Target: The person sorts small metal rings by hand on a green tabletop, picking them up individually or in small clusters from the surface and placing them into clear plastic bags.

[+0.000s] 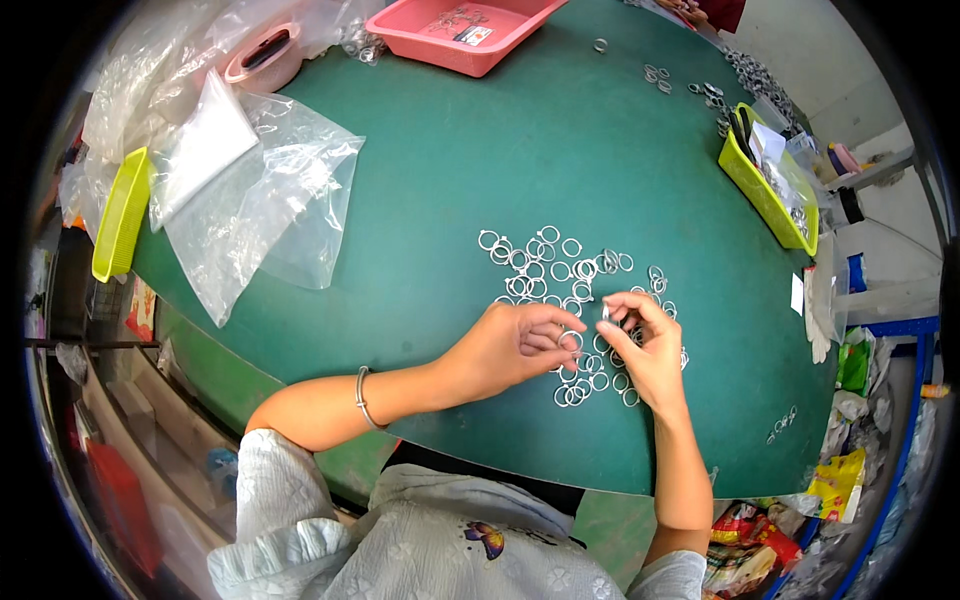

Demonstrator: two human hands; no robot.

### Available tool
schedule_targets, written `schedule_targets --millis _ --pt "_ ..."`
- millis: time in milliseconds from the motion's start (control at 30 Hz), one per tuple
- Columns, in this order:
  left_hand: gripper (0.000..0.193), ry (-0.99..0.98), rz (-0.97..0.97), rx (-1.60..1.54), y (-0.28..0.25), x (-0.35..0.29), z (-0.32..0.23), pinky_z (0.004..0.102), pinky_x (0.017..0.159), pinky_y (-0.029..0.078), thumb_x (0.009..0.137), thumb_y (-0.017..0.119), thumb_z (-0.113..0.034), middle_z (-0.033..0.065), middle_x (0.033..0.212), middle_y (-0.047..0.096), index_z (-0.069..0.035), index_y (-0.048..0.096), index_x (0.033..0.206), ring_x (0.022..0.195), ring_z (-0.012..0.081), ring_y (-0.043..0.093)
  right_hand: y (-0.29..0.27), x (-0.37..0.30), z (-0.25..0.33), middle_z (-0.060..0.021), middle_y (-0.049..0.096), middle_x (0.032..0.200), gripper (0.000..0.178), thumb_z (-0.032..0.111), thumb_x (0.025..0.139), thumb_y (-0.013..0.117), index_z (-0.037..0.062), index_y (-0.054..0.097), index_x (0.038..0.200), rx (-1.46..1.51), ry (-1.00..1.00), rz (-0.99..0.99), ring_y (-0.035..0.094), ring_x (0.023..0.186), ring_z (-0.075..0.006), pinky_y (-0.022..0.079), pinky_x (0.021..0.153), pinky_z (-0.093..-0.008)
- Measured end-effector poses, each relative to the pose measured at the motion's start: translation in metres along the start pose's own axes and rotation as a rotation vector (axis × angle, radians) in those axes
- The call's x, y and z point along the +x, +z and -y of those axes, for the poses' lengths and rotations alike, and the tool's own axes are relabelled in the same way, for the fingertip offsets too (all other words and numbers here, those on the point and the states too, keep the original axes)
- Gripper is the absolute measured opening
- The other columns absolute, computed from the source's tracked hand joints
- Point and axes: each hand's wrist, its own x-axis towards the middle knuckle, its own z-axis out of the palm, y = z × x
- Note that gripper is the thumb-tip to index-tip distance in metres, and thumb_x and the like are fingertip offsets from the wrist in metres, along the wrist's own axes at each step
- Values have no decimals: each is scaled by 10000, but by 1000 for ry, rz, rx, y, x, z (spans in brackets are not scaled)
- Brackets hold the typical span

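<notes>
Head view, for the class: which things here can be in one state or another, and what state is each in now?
Left hand: curled, holding a ring
Right hand: pinching a small metal piece
Loose rings: scattered, some overlapping
Pink tray: open, upright, metal pieces inside
Clear bag: wrinkled, lying flat
Right-side yellow-green basket: open, filled

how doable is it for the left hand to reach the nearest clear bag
Probably yes: nothing shows between the left hand and the clear bag, though that hand seems to hold a ring.
</notes>
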Motion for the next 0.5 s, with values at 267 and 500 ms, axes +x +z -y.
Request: schedule_targets --millis 267,500 --pt "273 142 -37 124 2 -2 -3 295 845 532 843 593 36 124 970 666 32 571 1114 922 180 655 5 -17 10 -39 610 935 296 -83 765 662 -12 583 1041 646 115 237 532 779 -71 438 659 -198" --pt "254 65 -25 -21 5 -3 -2 291 842 525 867 585 -15 114 966 660 26 559 1116 924 173 643 11 -19 14 -45 618 896 320 -65 677 721 7 614 969 194 -112 128 547 764 -123 449 670 -256"
